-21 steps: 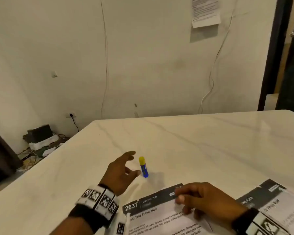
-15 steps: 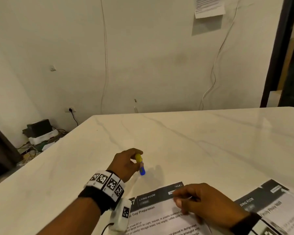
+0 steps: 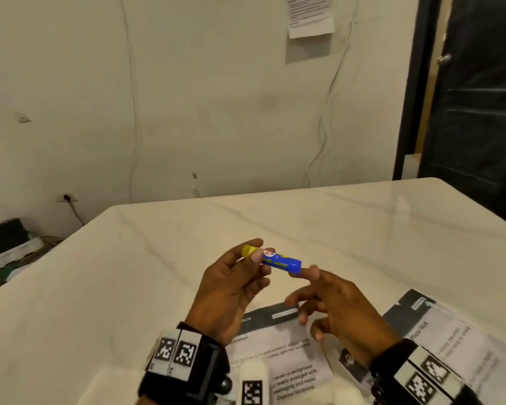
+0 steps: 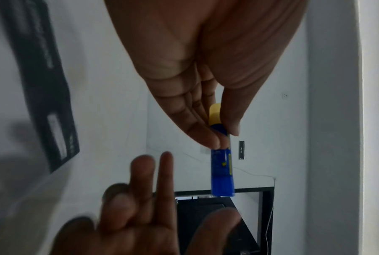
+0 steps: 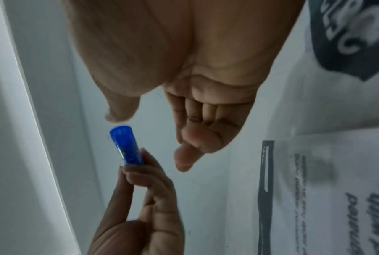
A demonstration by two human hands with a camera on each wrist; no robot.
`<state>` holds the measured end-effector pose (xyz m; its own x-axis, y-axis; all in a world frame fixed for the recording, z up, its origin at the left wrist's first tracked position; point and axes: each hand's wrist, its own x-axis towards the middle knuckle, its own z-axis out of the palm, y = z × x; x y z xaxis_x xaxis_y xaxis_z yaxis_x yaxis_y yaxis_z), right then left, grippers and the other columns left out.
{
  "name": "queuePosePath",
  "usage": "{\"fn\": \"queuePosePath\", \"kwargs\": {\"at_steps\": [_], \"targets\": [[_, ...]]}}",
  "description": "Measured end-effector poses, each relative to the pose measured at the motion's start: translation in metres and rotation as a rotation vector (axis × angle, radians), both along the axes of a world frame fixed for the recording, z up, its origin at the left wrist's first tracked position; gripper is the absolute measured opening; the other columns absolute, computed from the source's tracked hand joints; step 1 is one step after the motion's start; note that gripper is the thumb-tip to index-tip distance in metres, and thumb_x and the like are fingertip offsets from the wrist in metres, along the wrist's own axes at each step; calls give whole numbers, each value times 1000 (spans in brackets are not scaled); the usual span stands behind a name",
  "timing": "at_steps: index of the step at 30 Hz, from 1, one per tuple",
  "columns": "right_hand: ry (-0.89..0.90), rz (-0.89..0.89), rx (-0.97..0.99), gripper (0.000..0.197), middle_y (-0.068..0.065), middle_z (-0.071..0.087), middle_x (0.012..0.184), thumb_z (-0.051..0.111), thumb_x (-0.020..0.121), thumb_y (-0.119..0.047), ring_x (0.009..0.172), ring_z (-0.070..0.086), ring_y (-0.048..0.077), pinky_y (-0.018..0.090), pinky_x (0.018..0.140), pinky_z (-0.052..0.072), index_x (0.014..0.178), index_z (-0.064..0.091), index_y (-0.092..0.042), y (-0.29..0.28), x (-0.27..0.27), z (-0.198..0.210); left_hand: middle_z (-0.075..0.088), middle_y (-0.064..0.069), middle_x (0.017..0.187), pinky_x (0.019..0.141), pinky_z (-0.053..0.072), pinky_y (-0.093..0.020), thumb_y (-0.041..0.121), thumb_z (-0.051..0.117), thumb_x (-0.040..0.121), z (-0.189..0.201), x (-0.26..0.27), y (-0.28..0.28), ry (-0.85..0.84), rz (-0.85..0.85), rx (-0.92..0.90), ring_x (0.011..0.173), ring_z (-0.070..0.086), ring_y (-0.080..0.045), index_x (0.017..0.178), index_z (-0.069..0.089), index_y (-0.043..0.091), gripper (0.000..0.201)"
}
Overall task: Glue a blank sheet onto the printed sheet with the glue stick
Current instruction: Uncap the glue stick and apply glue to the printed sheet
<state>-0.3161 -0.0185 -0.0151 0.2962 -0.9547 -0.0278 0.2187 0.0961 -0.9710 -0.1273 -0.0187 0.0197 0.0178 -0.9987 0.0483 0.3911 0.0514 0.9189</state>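
The glue stick (image 3: 275, 260) is being pinched near its yellow end by the thumb and fingertips (image 4: 210, 138) of the left hand (image 3: 231, 290), which is closed on it, and it is being held clear above the white marble table (image 3: 348, 229), lying nearly level with the yellow end (image 3: 249, 250) pointing toward 10 o'clock and the blue end toward 4 o'clock in the head view. The right hand (image 3: 342, 311) is being held just at 4 o'clock of the blue end with its fingers spread and relaxed, gripping nothing; its thumb tip (image 5: 118, 113) is being kept just beside the blue end face, and actual contact cannot be told. In the left wrist view the same stick (image 4: 221, 165) is being seen pointing toward 6 o'clock, away from the palm. Below the hands, at 6 o'clock, a printed sheet (image 3: 289, 361) with a dark header band is lying flat on the table, and a second printed sheet (image 3: 450, 331) is lying at 4 o'clock beside it. On each wrist a black band with square markers (image 3: 176, 350) is being worn. A paper notice (image 3: 310, 16) is hanging on the wall at 12 o'clock.
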Motion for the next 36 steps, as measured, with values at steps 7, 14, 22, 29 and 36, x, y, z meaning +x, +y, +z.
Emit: {"fn": "queuePosePath", "kwargs": {"at_steps": [7,14,22,29,36], "targets": [[-84,-125,-119,37,20,67,73,68,87,-47,51,50,23,26,41,37,97,76,-13,-1,-4,-2,72,-11,91,65,59,-23,19,68,81,-30,-29,-8,102,-62,35,67,65,-14,111,70,9,32],[-14,-98,-116,31,18,67,71,68,80,-35,52,50,24,29,43,42,99,80,-14,0,0,-5,72,-10,120,70,58,-25,30,56,89,-34,-19,-10,48,-94,-10,71,61,-15,118,67,7,39],[72,-66,-157,26,13,52,62,65,86,-35,48,37,20,29,43,34,95,82,-17,5,6,-9,77,-15,101,57,53,-22,22,65,85,-37,-22,-5,-103,29,-101,64,61,-14,97,75,8,21],[87,-171,-220,22,11,46,58,71,80,-33,49,36,23,30,43,34,94,83,-21,11,8,-13,79,-4,95,59,53,-19,33,68,86,11,71,5,-65,546,-159,68,66,-8,100,74,14,24],[114,-149,-289,29,8,55,59,69,80,-34,48,43,23,27,45,42,105,80,-22,12,15,-13,78,-6,85,66,61,-24,18,78,82,-1,150,-4,-900,442,16,74,71,-16,98,78,16,16]]}}
